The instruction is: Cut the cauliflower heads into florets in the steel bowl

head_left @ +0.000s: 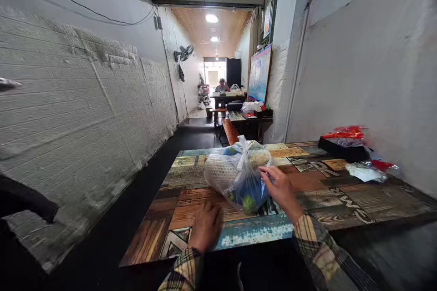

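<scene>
A knotted, see-through plastic bag [223, 170] stands on the patchwork-patterned table [191, 195] in front of me. Inside it show a pale item in a mesh-like cover, something blue and a round green fruit [249, 203]; the plastic blurs their exact kinds. My right hand [282, 189] is at the bag's right side, thumb and forefinger drawn close together on the plastic. Palm down on the table, just left of and nearer than the bag, rests my left hand [206, 226]. It holds nothing, and its fingertips are slightly smeared.
At the table's right stand a black tray [343, 151] with red packaging and a clear plastic packet [367, 172]. Beyond are a wooden bench [230, 131] and another table [237, 116]. A person [221, 86] sits far back. A dark sleeve [27, 198] shows at left.
</scene>
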A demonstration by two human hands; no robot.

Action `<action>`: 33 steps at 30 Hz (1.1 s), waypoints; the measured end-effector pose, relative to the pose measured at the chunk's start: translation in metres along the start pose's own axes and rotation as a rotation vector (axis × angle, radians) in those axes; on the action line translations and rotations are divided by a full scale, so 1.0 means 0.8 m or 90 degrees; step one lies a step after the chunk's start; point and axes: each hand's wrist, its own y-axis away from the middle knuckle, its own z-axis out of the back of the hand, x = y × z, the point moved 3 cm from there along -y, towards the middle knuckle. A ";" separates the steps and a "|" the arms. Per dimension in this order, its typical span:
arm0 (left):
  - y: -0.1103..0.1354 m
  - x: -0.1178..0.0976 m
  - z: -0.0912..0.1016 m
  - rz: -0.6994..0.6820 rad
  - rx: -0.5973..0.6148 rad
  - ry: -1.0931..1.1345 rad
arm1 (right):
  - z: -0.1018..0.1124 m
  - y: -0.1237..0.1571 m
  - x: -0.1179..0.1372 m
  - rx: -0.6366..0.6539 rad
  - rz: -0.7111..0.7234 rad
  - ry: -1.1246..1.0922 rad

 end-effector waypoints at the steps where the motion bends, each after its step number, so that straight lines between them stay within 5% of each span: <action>1: -0.001 0.000 0.000 0.001 0.002 0.003 | -0.004 -0.016 0.007 -0.003 0.004 0.005; 6: -0.005 -0.002 0.000 0.028 0.032 0.007 | -0.028 -0.073 0.026 -0.018 -0.005 0.107; 11: -0.005 0.001 0.000 0.069 0.051 -0.006 | -0.057 -0.079 0.008 0.007 -0.014 0.217; 26: -0.006 0.007 -0.001 0.073 0.055 0.011 | -0.066 -0.063 -0.033 -0.008 -0.017 0.045; 33: -0.013 0.021 0.005 0.098 -0.040 0.126 | -0.054 -0.063 -0.032 0.028 -0.075 -0.039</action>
